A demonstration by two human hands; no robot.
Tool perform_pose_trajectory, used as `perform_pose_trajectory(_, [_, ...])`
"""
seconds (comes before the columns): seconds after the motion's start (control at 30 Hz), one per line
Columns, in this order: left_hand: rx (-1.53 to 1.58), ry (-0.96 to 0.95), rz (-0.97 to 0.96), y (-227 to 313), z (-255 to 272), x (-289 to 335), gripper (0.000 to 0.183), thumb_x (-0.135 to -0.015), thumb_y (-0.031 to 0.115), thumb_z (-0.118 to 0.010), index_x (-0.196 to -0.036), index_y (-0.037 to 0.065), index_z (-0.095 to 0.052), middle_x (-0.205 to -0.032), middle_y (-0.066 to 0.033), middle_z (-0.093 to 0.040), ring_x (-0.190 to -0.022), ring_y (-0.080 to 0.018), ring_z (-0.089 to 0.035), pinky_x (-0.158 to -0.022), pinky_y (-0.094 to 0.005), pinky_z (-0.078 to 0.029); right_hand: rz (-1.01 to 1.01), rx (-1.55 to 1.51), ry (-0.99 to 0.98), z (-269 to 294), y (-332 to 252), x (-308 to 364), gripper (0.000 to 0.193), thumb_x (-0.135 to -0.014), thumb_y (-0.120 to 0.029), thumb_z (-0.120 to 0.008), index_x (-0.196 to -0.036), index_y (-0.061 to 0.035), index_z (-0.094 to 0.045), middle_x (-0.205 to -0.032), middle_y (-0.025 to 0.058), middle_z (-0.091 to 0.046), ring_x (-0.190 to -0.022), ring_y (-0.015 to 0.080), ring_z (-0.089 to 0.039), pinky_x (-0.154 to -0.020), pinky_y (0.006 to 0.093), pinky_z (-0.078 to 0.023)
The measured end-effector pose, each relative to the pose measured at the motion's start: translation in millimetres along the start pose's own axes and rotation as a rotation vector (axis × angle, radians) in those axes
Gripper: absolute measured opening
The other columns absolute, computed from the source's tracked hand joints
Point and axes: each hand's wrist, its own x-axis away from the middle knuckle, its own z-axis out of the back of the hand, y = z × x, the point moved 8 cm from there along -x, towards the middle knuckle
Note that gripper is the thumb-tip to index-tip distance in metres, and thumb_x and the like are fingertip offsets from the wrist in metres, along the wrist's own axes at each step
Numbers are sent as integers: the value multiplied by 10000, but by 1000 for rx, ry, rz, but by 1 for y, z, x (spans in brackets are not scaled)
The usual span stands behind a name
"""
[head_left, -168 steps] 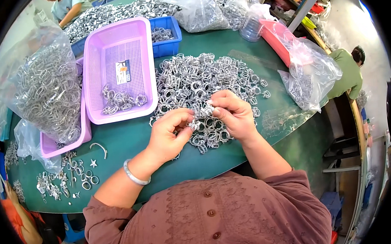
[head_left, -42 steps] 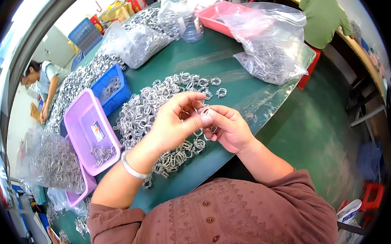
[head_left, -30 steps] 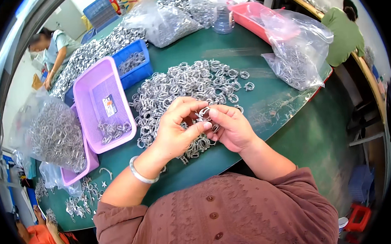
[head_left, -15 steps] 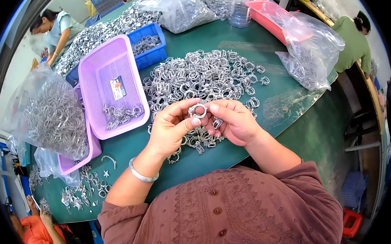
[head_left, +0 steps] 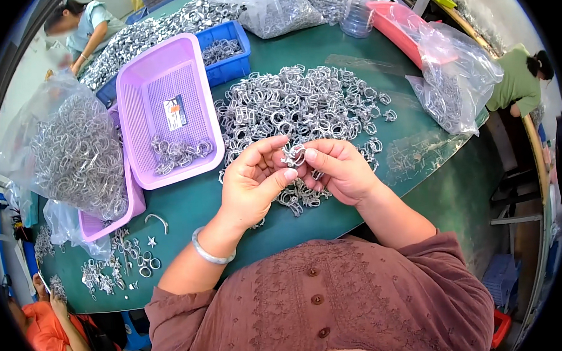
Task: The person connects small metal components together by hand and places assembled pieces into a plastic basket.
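A small silver metal ring (head_left: 294,154) is held up between the fingertips of both hands. My left hand (head_left: 254,178) has its index finger and thumb curled close around the ring's left side. On the other side, my right hand (head_left: 344,168) pinches it with thumb and forefinger. A second small metal piece (head_left: 317,174) shows under the right thumb, by the curled fingers. Behind and below the hands spreads a large pile of similar silver rings (head_left: 290,99), partly covered by the fingers. The left wrist wears a pale bangle (head_left: 210,250).
Left stands a purple basket (head_left: 133,145) with a few rings, a plastic bag of rings (head_left: 80,160) beside it. Behind is a blue bin (head_left: 240,66). A pink tray (head_left: 391,30) and another bag (head_left: 448,90) lie right. Loose pieces (head_left: 108,273) lie front left. Co-workers sit around.
The ring between my fingertips has turned, from a round open outline to a more edge-on, tilted one. My view has shifted slightly; both hands stay close together.
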Motion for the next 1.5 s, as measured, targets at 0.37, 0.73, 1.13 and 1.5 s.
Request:
perform_pose_trajectory(0.37, [1,72,22,-5,12,0,365,-841,-17,-612,-1187,-25,-497,-987,-56,-562,-916,-126,-568,-821,-260,-481,129,210,-8,-2,-9,-2,218,-894,-113,-577,-1089,-24,-618,-870,35,-642,-675,58,-559,-583,189,-457])
perform_pose_trajectory(0.73, [-49,62,-54,-3,8,3,492,-798,-57,-635,-1253,-15,-450,-1054,-68,-537,-977,-128,-529,-847,-268,-479,315,445,47,0,-26,8,268,-843,-43,-615,-1108,-1,-610,-921,10,-631,-772,43,-527,-683,201,-444])
perform_pose_trajectory(1.13, [-192,40,-196,6,6,4,584,-778,-115,-612,-1309,6,-401,-1087,-85,-527,-1034,-153,-528,-886,-290,-477,334,442,40,2,-25,8,288,-843,-50,-614,-1126,-1,-594,-920,16,-628,-746,51,-518,-669,201,-444])
perform_pose_trajectory(1.5, [-184,53,-214,2,12,5,576,-778,-112,-614,-1299,30,-413,-1110,-84,-532,-1043,-158,-533,-907,-300,-462,125,146,-11,6,-19,8,304,-848,-73,-589,-1145,-12,-570,-976,42,-616,-765,59,-548,-672,196,-472])
